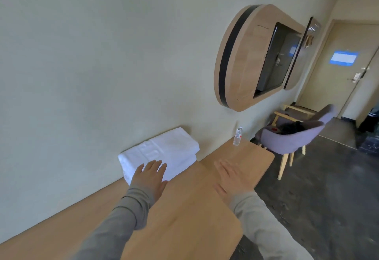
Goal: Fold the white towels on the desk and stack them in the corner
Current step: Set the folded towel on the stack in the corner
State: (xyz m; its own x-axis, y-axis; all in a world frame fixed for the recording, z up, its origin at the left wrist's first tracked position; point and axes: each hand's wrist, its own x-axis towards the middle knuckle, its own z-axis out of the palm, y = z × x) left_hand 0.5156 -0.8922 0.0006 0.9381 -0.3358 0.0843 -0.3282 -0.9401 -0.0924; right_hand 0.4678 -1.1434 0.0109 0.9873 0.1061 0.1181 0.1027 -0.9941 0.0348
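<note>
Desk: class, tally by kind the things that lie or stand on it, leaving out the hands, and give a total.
Towels: 2, white, folded and stacked against the wall
Bottle: 1, clear, upright near the far end
Total: 3

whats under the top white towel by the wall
A second folded white towel, resting on the desk. The left hand covers the stack's near corner, and anything between or beneath the towels is hidden.
</note>
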